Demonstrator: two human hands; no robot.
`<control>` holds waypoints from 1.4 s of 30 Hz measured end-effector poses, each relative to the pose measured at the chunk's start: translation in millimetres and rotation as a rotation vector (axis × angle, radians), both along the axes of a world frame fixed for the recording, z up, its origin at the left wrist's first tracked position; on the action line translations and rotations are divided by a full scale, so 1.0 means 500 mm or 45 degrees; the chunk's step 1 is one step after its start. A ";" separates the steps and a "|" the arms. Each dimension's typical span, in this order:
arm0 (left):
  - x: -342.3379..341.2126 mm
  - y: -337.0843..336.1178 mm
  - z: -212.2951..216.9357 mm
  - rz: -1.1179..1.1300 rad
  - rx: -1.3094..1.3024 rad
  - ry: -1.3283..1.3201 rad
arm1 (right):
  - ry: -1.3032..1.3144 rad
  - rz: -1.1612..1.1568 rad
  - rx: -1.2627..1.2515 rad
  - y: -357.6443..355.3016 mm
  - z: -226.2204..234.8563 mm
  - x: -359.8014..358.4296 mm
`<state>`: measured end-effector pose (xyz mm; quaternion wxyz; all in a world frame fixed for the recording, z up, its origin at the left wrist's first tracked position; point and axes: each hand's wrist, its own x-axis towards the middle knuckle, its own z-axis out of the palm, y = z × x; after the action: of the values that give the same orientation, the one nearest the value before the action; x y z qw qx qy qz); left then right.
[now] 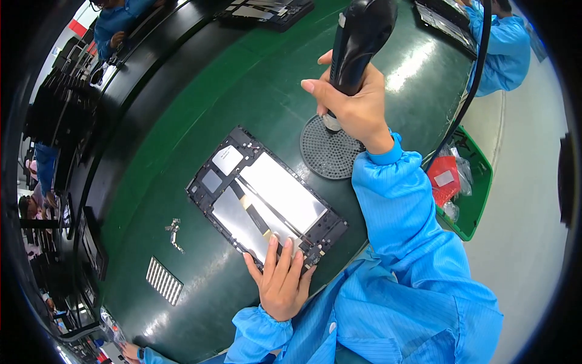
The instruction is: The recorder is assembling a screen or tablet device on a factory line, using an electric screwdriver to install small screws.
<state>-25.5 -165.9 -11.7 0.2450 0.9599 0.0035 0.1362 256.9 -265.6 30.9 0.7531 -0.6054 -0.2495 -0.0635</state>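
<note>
An opened tablet housing (282, 181), black-framed with silver plates inside, lies slanted on the green table. My left hand (282, 280) rests on its near corner, fingers stretched out over a flat cable and a silver plate; the hand is open. Above and to the right, my right hand (359, 108) is wrapped round a black electric screwdriver (356, 51). The driver points down at a round grey dish (327, 164) with a dimpled surface. Its tip is partly hidden by my hand, so I cannot tell whether it touches the dish or carries a screw.
Left of the tablet lie a small flex-cable part (174, 235) and a striped metallic strip (164, 281). A green bin (480, 200) with red and clear bags stands at the right. More open devices (267, 13) lie farther off. People in blue work nearby; a black cable hangs at right.
</note>
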 end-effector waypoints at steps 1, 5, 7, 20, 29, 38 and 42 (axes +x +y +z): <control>0.001 0.000 0.001 -0.004 0.000 -0.001 | -0.001 -0.004 0.000 -0.002 -0.001 0.001; 0.003 -0.001 -0.002 -0.018 -0.005 -0.006 | -0.025 -0.017 -0.024 -0.009 -0.003 0.002; 0.002 0.001 -0.003 -0.013 -0.005 -0.014 | -0.023 -0.018 -0.025 -0.007 -0.003 -0.001; -0.009 0.125 0.032 0.099 -0.106 -0.220 | -0.127 -0.021 0.138 0.028 0.060 -0.074; 0.036 0.436 0.043 0.700 -0.258 -0.051 | -0.052 0.230 0.163 0.091 0.059 -0.151; 0.126 0.465 0.101 0.151 0.260 0.707 | -0.009 0.249 0.247 0.079 0.053 -0.145; 0.115 0.447 0.099 0.133 0.289 0.731 | -0.027 0.250 0.232 0.081 0.055 -0.145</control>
<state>32.0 57.8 37.9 0.1179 0.9789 0.1068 -0.1286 184.4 -225.2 58.3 0.8048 -0.5066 -0.3086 -0.0183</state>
